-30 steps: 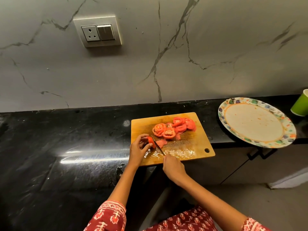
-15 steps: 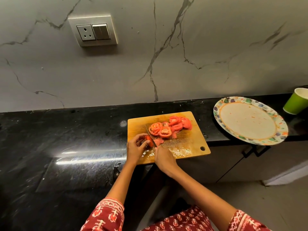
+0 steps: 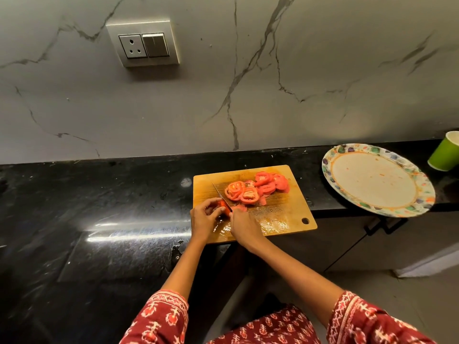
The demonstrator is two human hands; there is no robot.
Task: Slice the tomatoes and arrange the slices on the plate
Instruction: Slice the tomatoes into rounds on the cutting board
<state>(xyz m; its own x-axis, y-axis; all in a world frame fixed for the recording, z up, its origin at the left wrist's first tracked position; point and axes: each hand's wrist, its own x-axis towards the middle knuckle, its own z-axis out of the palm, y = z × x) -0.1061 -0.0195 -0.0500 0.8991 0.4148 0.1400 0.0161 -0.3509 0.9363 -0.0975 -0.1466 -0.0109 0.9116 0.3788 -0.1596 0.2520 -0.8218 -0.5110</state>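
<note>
A wooden cutting board [image 3: 293,219] lies on the black counter with several red tomato slices [image 3: 255,188] heaped at its far middle. My left hand [image 3: 205,218] pinches a small tomato end piece [image 3: 222,207] at the board's left edge. My right hand [image 3: 244,225] grips a knife [image 3: 221,193]; its blade points away to the far left and crosses that piece. The handle is hidden in my fist. A flowered plate [image 3: 377,180] with an orange ring sits to the right, holding no slices, overhanging the counter edge.
A green paper cup [image 3: 444,152] stands at the far right behind the plate. The black counter [image 3: 99,219] stretches left, wet and glossy. A marble wall with a socket plate [image 3: 144,44] rises behind. Cabinet fronts and floor lie below the counter edge at right.
My right hand has slid forward along the board, pushing the knife blade farther through the tomato piece. My left hand stays on that piece.
</note>
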